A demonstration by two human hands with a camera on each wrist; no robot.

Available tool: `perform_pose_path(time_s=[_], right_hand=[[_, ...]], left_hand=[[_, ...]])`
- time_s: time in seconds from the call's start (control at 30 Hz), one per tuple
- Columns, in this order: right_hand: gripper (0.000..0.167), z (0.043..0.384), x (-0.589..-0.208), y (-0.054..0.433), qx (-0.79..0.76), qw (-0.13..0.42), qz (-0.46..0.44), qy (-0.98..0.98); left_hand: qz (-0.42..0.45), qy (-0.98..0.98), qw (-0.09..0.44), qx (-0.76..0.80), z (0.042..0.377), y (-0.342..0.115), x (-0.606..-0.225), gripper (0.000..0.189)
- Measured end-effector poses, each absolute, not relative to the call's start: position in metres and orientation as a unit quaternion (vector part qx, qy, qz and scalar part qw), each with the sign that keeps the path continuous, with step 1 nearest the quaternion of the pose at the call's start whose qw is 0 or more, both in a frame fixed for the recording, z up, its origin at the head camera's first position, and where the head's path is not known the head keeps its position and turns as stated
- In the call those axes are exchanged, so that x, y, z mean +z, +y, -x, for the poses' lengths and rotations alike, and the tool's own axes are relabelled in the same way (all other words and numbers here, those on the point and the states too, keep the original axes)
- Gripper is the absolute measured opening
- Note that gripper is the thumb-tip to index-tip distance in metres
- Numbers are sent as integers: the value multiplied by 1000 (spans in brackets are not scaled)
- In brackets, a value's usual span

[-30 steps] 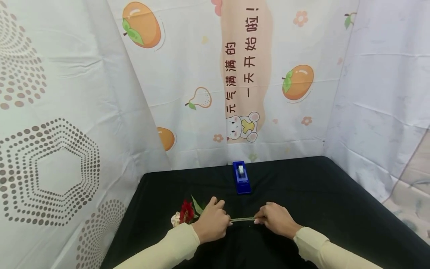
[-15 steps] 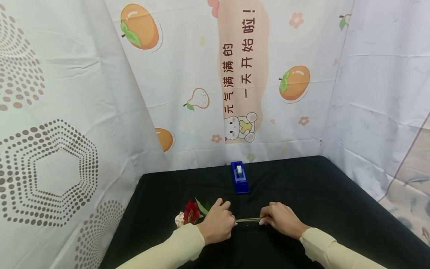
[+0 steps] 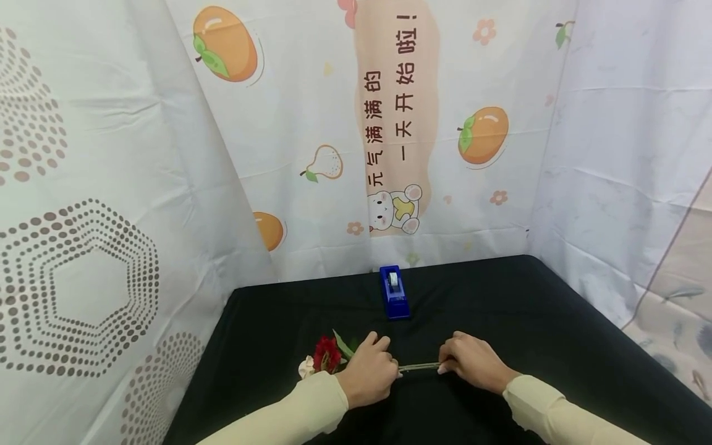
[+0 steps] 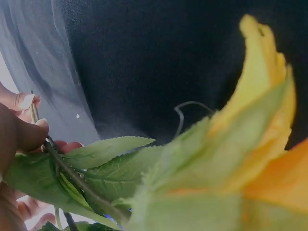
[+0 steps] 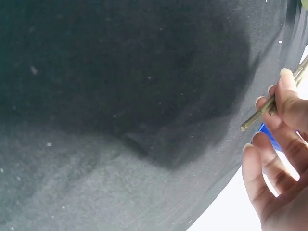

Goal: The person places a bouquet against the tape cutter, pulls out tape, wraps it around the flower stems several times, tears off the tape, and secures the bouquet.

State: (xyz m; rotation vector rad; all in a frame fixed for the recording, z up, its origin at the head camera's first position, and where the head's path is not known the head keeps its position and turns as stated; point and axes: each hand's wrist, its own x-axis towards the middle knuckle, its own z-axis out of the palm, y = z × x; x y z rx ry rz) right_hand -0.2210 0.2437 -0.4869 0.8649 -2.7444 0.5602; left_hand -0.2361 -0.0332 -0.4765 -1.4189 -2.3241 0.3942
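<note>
Just right of centre at the front of the table, my left hand [image 3: 369,373] grips the flower stems [image 3: 418,367] close below the blooms. A red flower [image 3: 326,355] and a cream flower [image 3: 306,366] stick out to its left, with a green leaf [image 3: 343,345] beside them. Up close in the left wrist view, a yellow-orange flower [image 4: 262,72] and serrated leaves [image 4: 115,151] fill the right and bottom. My right hand [image 3: 473,361] pinches the other end of the stems between thumb and fingers. In the right wrist view the cut stem tips [image 5: 252,121] poke out past the fingertips.
A blue tape dispenser [image 3: 394,293] with a roll of tape stands near the back edge of the black-covered table [image 3: 473,290]. Printed white curtains [image 3: 311,80] hang behind it and along both sides.
Both hands and the flowers have shifted a little to the right, still holding the stems stretched between them. The background has slid slightly left with the head view.
</note>
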Motion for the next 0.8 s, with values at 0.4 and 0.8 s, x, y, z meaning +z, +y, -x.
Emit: perform_pose_path(time_s=[0.4,0.8], right_hand=[[6,221,-492,247,187,75,-291,-935],[11,219,-498,248,187,88,-286,-936]], left_hand=[[495,-853,122,112,239,-29,-481,29],[477,-873,60,81,244,-26,-484,32]])
